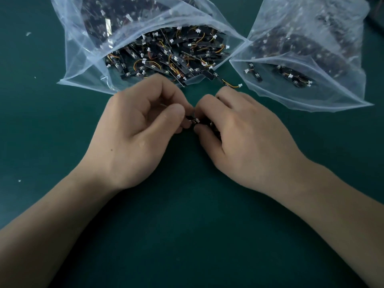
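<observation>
My left hand (141,129) and my right hand (241,134) meet over the green mat, fingers curled, both pinching one small black circuit board (192,119) with a white connector. Most of the board is hidden between the fingertips. Beyond the hands lies a wide-open clear plastic bag (87,65) holding several black boards with yellow and red wires. One wired white connector (232,85) pokes out just past my right hand's fingers.
A second clear bag (311,96) with a few similar boards lies at the right. The green mat (187,204) spreads under my forearms. Small white scraps (28,34) dot the mat's left side.
</observation>
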`<action>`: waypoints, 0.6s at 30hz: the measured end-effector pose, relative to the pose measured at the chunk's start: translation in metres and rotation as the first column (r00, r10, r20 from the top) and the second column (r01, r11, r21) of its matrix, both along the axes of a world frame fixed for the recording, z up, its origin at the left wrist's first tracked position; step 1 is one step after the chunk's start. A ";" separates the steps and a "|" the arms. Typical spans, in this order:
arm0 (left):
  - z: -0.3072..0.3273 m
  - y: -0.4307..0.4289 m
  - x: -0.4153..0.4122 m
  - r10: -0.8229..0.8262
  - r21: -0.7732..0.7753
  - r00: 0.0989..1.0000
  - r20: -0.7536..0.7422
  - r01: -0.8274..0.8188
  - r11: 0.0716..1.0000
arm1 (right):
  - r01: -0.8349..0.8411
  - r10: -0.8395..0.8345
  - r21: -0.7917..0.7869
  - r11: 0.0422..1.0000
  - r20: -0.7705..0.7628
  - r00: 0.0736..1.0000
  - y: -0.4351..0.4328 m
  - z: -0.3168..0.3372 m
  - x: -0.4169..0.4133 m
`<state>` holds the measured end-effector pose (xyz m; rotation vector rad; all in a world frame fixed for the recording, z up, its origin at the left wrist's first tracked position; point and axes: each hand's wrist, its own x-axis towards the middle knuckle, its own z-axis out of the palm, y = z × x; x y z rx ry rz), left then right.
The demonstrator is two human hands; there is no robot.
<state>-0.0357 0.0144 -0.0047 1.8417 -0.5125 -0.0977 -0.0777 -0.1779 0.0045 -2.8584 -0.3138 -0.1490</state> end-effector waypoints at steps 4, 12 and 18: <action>-0.002 0.005 0.002 -0.065 0.025 0.998 0.001 0.065 0.998 | 0.011 -0.011 0.015 1.000 0.006 1.000 -0.002 0.001 -0.001; -0.003 0.001 0.001 0.020 -0.038 1.000 0.004 -0.020 0.999 | -0.002 0.000 0.049 0.999 0.046 0.999 -0.001 0.000 0.002; -0.004 0.002 0.000 0.054 0.016 0.999 0.005 -0.054 0.998 | 0.012 -0.006 -0.064 0.998 0.100 0.995 0.004 -0.001 -0.005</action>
